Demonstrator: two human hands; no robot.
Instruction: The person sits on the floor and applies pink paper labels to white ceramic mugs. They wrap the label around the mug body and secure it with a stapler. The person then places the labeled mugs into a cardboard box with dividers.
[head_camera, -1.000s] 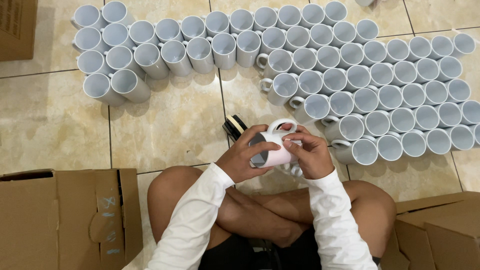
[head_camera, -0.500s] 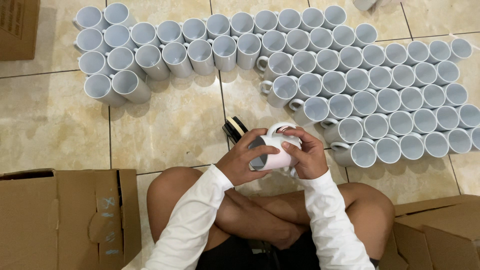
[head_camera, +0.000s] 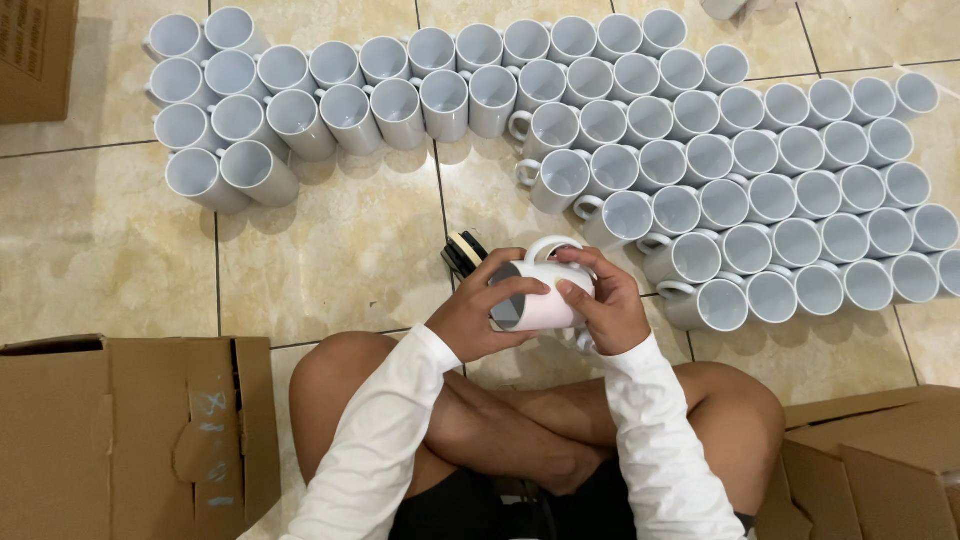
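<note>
One white mug (head_camera: 540, 295) lies sideways at centre, gripped by both the left hand (head_camera: 478, 318) and right hand (head_camera: 608, 305), fingers curled round it. Dozens of mugs (head_camera: 640, 150) crowd the floor (head_camera: 90, 240) at twelve o'clock; too many to count exactly.

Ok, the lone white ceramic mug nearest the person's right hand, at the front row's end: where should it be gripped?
Grip the white ceramic mug by its handle, coming from its left: the loop sticks out toward open floor, while another mug crowds its right side.

Mug (head_camera: 540, 300) in hands, mug rows (head_camera: 640, 150) beyond, boxes (head_camera: 120, 430) flanking.
</note>
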